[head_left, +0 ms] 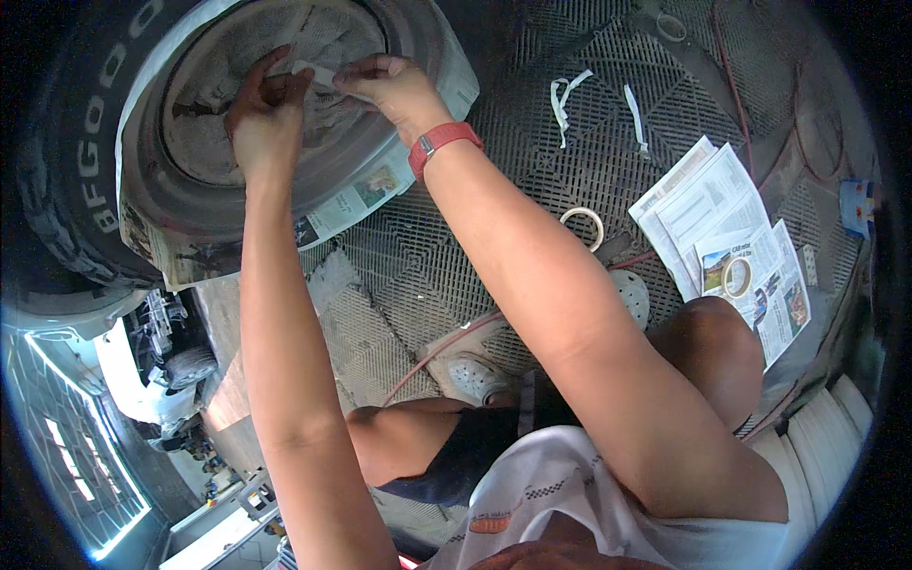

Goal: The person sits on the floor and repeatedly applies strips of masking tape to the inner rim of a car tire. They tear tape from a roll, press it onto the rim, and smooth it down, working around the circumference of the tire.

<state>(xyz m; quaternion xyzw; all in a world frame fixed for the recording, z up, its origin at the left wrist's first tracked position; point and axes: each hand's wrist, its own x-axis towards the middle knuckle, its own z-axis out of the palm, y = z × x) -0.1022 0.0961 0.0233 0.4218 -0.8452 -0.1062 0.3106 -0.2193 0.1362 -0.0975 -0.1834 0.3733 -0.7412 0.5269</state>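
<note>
Both hands up at the big black off-road tyre [66,180], whose wheel face is covered with crumpled newspaper [313,43]. Left hand [266,119] pinches one end of a short strip of pale masking tape [313,74] and pins it to the paper; right hand [394,87], red watch strap [445,142] at the wrist, pinches the other end, so the strip is stretched taut between them, probably to lay flat. More newspaper sheets [375,190] hang off the rim's lower edge. Spare torn tape strips [565,104] lie on the dark grid floor mat [532,190], a tape roll [583,226] near the right forearm, a second roll [737,276] on a newspaper stack [712,204] — all within reach.
</note>
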